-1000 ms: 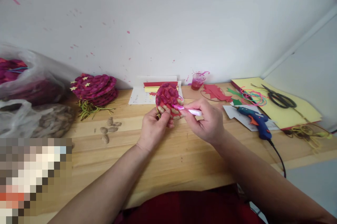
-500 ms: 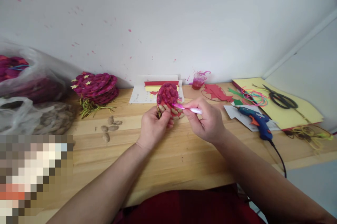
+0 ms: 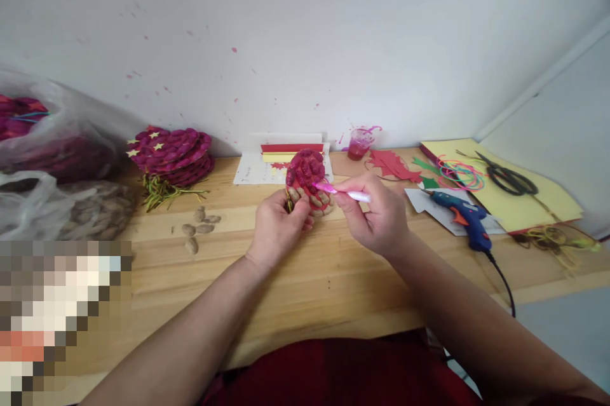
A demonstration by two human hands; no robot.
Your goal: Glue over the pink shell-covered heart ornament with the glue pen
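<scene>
Between my hands is a round peanut craft piece (image 3: 306, 168), its upper peanuts painted magenta and its lower ones still tan, on a red backing. My left hand (image 3: 281, 223) pinches its lower left edge with thumb and fingers. In my right hand (image 3: 379, 215) is a white-handled paintbrush (image 3: 358, 196), closed in the fingers. The brush's pink tip points left and meets the peanuts near the painted part. A plastic cup of magenta paint (image 3: 358, 144) stands behind my right hand, against the wall.
At left are a stack of magenta peanut pieces (image 3: 178, 155), loose peanuts (image 3: 191, 245) and a plastic bag of peanuts (image 3: 93, 212). To the right lie a blue glue gun (image 3: 464, 215), black scissors (image 3: 512, 178), red paper cutouts (image 3: 393, 166) and coloured cords (image 3: 460, 174).
The brush tip has shifted very slightly up and left over the peanuts. Both hands keep their grips; the whole view has moved a little.
</scene>
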